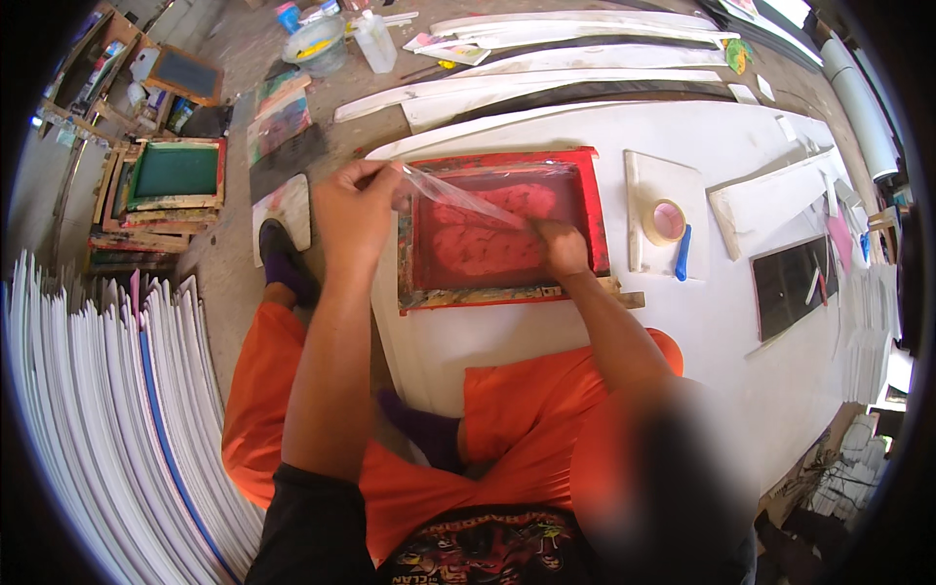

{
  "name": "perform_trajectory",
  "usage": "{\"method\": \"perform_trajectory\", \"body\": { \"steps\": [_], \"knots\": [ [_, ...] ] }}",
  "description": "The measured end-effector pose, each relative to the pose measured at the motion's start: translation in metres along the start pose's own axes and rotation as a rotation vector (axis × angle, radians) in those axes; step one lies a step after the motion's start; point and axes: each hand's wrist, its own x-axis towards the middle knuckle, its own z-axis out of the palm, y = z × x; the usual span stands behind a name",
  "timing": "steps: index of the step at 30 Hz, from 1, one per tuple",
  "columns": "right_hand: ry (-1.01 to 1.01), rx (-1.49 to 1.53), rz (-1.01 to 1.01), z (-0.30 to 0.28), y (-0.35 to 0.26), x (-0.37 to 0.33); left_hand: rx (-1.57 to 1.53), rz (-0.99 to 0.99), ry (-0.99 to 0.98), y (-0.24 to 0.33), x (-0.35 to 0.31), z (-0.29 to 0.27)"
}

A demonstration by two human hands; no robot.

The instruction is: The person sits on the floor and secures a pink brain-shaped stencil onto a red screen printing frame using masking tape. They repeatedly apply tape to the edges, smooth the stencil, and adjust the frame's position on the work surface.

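A screen-printing frame (589,200) with a red, paint-stained wooden border lies in front of me, pinkish-red shapes showing on its dark mesh. My left hand (353,216), above the frame's left edge, pinches one end of a strip of clear tape (456,195). From there the strip slants down to the right across the mesh. My right hand (564,250) is inside the frame's right part at the strip's other end, its fingers bent closed; the fingertips are partly hidden, but the tape runs into them.
The frame rests on a large white board (702,341). Right of it, a tape roll (665,222) and a blue cutter (683,252) lie on a small panel. White sheets (107,409) stand stacked at left. More screens (175,171) are piled beyond, and a basin (317,47) stands farther back.
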Motion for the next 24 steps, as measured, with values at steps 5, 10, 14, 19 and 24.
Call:
{"method": "perform_trajectory", "body": {
  "steps": [5, 10, 14, 19, 24],
  "knots": [
    [0.084, 0.169, 0.094, -0.055, -0.004, 0.016, 0.049, -0.138, -0.031, -0.005, 0.027, -0.042],
    [-0.094, -0.084, -0.397, -0.129, -0.004, 0.017, 0.028, -0.414, -0.207, -0.080, 0.047, -0.086],
    [-0.077, 0.109, -0.358, -0.143, -0.013, -0.001, -0.034, -0.593, -0.287, -0.132, 0.044, -0.083],
    [-0.078, -0.099, -0.442, -0.149, -0.010, -0.017, -0.035, -0.656, -0.332, -0.154, 0.044, -0.075],
    [-0.003, -0.368, -0.547, -0.160, -0.009, -0.017, 0.001, -0.648, -0.373, -0.152, 0.053, -0.080]
  ]
}}
